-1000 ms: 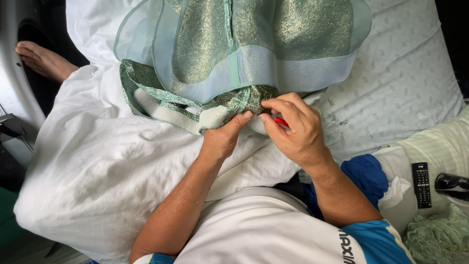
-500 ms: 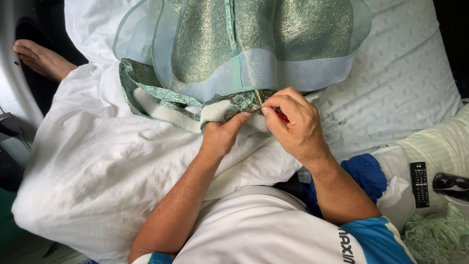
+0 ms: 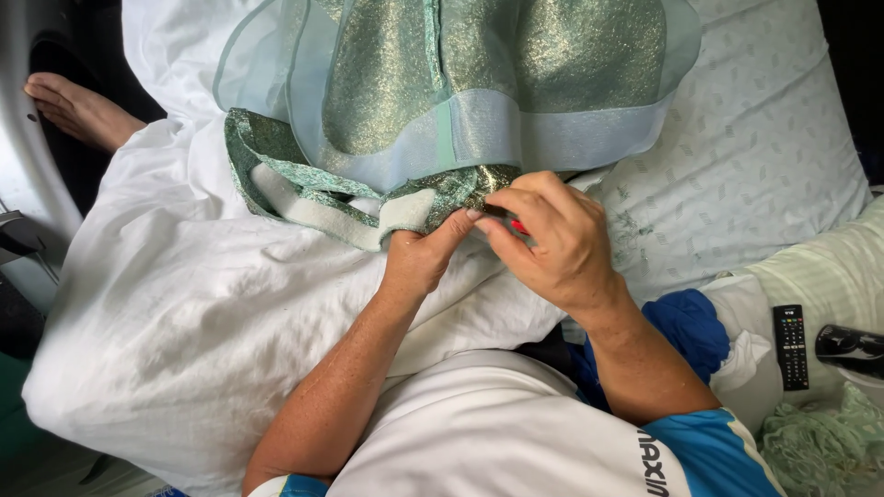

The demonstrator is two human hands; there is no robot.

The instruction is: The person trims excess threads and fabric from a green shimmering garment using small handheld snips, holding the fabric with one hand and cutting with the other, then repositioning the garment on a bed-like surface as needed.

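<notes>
A shimmering green garment [image 3: 479, 83] with a pale blue sheer border lies over a white pillow [image 3: 203, 304] on my lap. Its folded edge, a green glittery band with white padding [image 3: 313, 207], runs toward my hands. My left hand [image 3: 419, 258] pinches the band's end from below. My right hand [image 3: 552, 239] is closed on the same spot from the right, with a small red tool [image 3: 518, 226] peeking between its fingers; what it is stays hidden.
A bare foot [image 3: 78, 109] rests at the upper left. A white patterned bedsheet [image 3: 764, 156] lies to the right. A black remote [image 3: 790, 346], another dark object [image 3: 849, 342], blue cloth [image 3: 686, 322] and light green yarn-like material [image 3: 820, 446] sit at lower right.
My right hand has shifted slightly left and lower along the band's end, closing in on my left hand. The garment and pillow stay as they were.
</notes>
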